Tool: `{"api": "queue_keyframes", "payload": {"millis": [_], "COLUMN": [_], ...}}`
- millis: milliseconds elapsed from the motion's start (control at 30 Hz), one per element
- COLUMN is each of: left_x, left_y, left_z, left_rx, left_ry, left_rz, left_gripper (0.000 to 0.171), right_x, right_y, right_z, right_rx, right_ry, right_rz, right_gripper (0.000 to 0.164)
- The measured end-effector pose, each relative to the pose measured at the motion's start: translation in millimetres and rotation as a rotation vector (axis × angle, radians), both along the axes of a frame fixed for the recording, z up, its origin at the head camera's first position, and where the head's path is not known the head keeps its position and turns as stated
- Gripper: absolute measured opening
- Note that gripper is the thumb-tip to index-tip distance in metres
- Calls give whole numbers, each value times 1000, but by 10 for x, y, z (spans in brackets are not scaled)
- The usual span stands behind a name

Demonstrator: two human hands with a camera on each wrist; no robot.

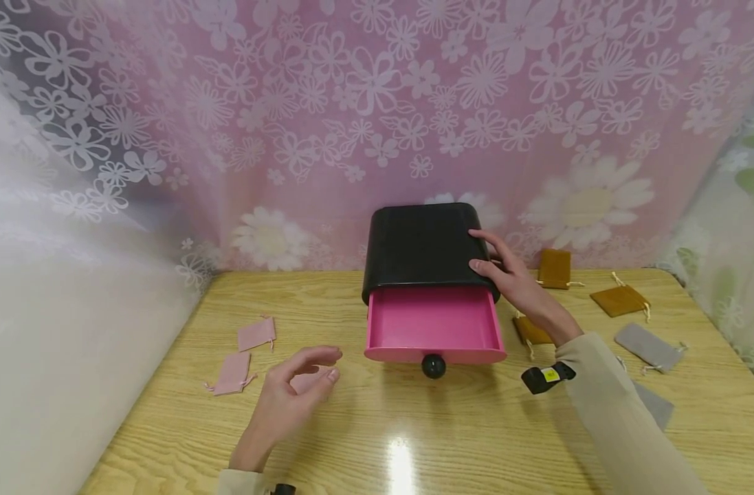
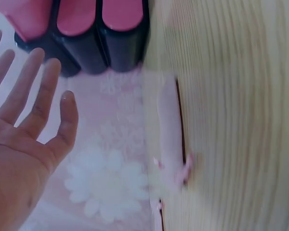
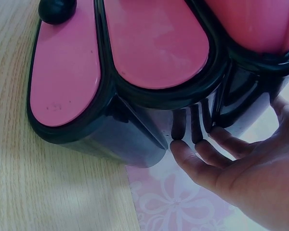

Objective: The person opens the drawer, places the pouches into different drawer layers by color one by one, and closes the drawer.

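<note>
A black drawer unit (image 1: 423,244) stands on the table against the curtain, its top pink drawer (image 1: 435,323) pulled out with nothing inside. That drawer has a round black knob (image 1: 434,366); the wrist views show pink fronts of lower drawers stacked beneath. My right hand (image 1: 515,285) rests on the unit's right side, thumb and one finger over the top edge, other fingertips against the side wall (image 3: 183,120). Left of the drawer, my left hand (image 1: 293,392) hovers above the table, fingers loosely bent and holding nothing. A pink drawstring pouch (image 2: 171,134) lies below it, partly hidden in the head view.
Two more pink pouches, one farther back (image 1: 256,333) and one nearer (image 1: 231,373), lie at the left. To the right are brown pouches (image 1: 620,300) and grey pouches (image 1: 649,346), some partly covered by my right arm. A flowered curtain (image 1: 352,137) closes off the back.
</note>
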State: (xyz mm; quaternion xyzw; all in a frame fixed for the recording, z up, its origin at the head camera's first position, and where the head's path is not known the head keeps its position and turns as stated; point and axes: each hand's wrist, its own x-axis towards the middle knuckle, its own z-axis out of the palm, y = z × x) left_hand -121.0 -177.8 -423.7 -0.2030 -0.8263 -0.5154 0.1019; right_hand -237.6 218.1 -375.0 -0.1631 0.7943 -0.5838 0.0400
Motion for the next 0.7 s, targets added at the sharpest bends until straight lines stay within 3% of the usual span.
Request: {"api": "queue_keyframes", "payload": {"millis": [133, 233, 567, 700], "left_x": [-14, -29, -126, -146], "left_y": [-136, -228, -472, -534], "left_z": [5, -6, -69, -85], "left_rx": [-106, -179, -309, -359], "left_ry": [-99, -130, -86, -130], "left_rz": [65, 74, 32, 16], "left_gripper": [29, 28, 28, 27], "right_x": [-2, -1, 3, 1], "right_y": [-2, -1, -8, -13], "right_z": [-4, -5, -1, 8], "right_rx": [-3, -4, 6, 17], "right_ry": [-2, -3, -4, -2], "right_rz": [-1, -3, -9, -13], "right_gripper": [59, 59, 60, 60]}}
